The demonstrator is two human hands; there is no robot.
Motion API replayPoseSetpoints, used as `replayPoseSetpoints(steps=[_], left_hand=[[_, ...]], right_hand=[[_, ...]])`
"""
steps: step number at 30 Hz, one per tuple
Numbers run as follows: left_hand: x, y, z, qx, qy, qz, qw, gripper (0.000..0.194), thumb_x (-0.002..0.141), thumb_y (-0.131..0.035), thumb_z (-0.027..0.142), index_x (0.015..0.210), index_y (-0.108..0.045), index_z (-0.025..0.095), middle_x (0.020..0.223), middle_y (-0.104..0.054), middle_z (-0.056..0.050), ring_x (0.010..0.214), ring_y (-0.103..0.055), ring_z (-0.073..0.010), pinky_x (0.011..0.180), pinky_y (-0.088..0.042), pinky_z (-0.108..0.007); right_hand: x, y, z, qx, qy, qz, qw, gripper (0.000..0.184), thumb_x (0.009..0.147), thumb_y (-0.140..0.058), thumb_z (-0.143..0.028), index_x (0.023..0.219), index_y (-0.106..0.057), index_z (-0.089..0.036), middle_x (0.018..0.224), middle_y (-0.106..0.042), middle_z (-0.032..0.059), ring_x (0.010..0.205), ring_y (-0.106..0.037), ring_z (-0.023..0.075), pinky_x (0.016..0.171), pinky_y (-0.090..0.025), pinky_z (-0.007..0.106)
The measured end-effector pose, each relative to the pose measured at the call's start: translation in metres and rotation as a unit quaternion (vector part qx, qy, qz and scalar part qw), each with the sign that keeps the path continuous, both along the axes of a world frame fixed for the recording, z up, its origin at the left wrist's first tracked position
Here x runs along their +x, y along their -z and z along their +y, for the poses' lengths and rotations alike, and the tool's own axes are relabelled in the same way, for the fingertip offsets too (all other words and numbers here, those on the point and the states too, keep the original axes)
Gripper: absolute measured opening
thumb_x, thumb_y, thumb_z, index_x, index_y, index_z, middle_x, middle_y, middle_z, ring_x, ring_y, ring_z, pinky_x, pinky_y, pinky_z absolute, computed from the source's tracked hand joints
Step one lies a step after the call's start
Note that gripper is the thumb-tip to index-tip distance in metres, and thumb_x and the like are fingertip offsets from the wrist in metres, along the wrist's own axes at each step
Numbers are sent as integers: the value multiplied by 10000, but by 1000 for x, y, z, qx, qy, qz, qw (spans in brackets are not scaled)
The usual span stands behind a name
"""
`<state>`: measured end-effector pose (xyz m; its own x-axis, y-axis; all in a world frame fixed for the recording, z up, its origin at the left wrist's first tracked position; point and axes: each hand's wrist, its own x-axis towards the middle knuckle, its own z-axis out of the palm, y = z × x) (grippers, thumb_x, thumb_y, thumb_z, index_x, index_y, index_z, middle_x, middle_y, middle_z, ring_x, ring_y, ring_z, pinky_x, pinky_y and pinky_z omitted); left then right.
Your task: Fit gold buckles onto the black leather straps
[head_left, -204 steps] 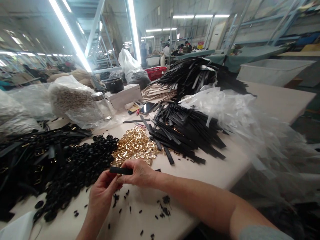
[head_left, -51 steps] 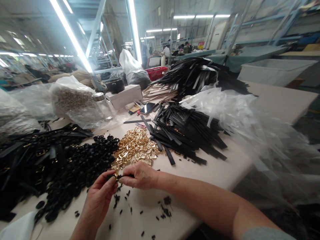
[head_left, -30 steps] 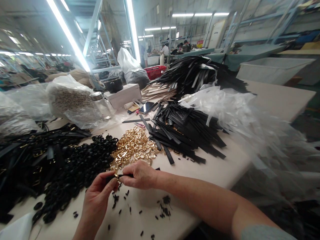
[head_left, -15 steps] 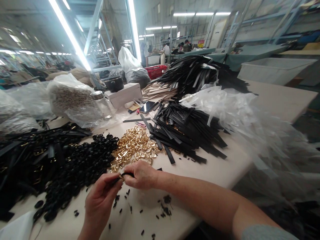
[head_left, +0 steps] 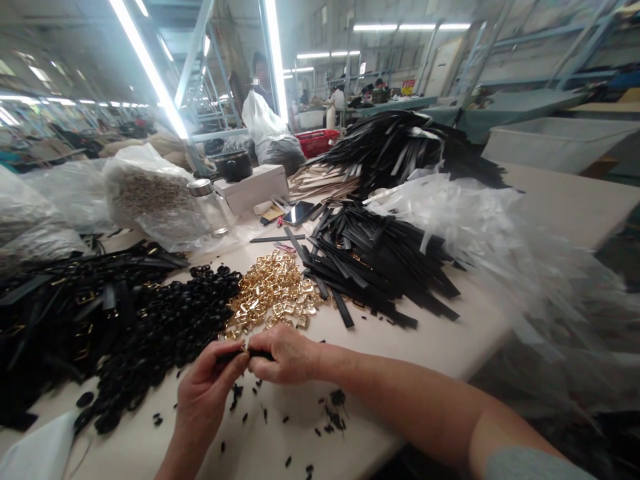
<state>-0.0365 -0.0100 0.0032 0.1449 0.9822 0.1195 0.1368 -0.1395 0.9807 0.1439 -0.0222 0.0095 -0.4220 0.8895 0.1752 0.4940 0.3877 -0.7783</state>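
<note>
Fingertip to fingertip, my left hand and my right hand both pinch a black strap with a small gold buckle between them. Fingers cover most of the buckle, so how the strap passes through it cannot be made out. Just beyond the hands lies a heap of gold buckles. Left of that is a pile of small black loops. Black straps are heaped behind my right hand. Straps with buckles on them lie at the far left.
Small black scraps dot the table near me. Clear plastic sheeting hangs over the right edge. A glass jar, a phone, a white box and a filled plastic bag stand farther back. Another person is in the background.
The black strap between my hands, curved before, now lies straighter at the buckle. Both hands stay close together. The whole view has shifted slightly, and a person has appeared in the background.
</note>
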Motion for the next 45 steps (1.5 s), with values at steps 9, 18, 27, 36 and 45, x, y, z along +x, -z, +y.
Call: replayPoseSetpoints(steps=[9,18,27,36,45], left_hand=[[0,0,4,-66,4,-17,998,415,594,-869,424,929,-738,216,841,-737,-52,708,-665,-192,675,-559,-276],[-4,4,7,-67,20,-39,997,343,596,-875,395,817,-707,194,764,-712,-40,673,-645,-173,641,-542,-260],[-8,12,11,-187,35,-91,978,364,576,-885,387,801,-696,172,715,-662,-10,624,-588,-132,604,-493,-230],[-7,12,16,-268,60,-128,953,393,536,-907,383,778,-692,160,696,-631,4,597,-571,-110,573,-493,-211],[-11,19,10,-6,15,-6,1000,357,636,-846,416,860,-678,194,804,-712,-27,710,-668,-168,665,-562,-241]], right_hand=[[-1,2,2,13,14,-15,1000,138,844,-533,-188,806,-662,-161,707,-601,-16,634,-488,94,602,-347,191],[1,4,5,-12,9,26,1000,98,804,-544,-163,743,-621,-158,651,-531,-40,617,-465,80,588,-342,180],[2,6,4,-119,-23,99,988,118,752,-566,-115,818,-659,-147,665,-582,-52,599,-481,59,569,-346,160],[1,4,4,-267,-51,189,944,126,768,-545,-122,858,-634,-121,675,-602,-36,500,-544,50,494,-438,146],[1,12,3,-198,-24,167,966,289,891,-565,-415,841,-621,-136,665,-599,-30,496,-542,45,488,-416,143]])
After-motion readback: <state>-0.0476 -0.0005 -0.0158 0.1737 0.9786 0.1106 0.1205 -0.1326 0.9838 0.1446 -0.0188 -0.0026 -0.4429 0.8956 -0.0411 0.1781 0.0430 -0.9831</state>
